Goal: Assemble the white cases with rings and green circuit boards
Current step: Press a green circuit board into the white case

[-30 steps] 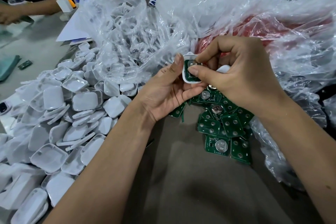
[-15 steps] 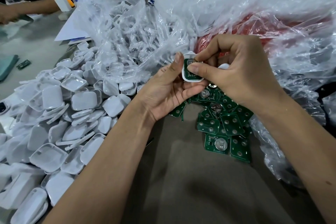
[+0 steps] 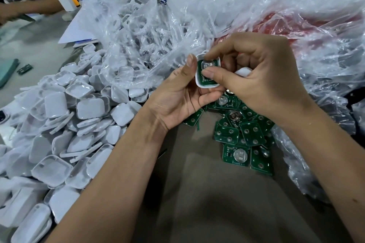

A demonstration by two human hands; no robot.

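- Over the last second little has moved: the left hand [image 3: 178,97] still cradles one white case [image 3: 199,83], thumb up along its left edge, fingers curled beneath it.
- The right hand [image 3: 262,83] has kept its thumb and forefinger pinched on the green circuit board [image 3: 203,65] lying in that case; the thumb has crept slightly inward, which reads as pressing the board down into its seat.
- My judgement: the board is nearly or fully seated, so this unit is close to done. Whether a ring is already under it cannot be told.
- A second white piece [image 3: 244,71] shows against the right palm, seemingly tucked under the curled fingers.
- Case and board are held above the tabletop [image 3: 197,193], over the near edge of the loose circuit boards [image 3: 243,134] right of its centre.
- A heap of white case shells [image 3: 65,124] lies loose along the left edge.
- The clear plastic bag [image 3: 126,29] toward the far edge holds white rings and more white parts.
- A larger crumpled bag [image 3: 296,16] on the far right covers something red; its contents are unclear.
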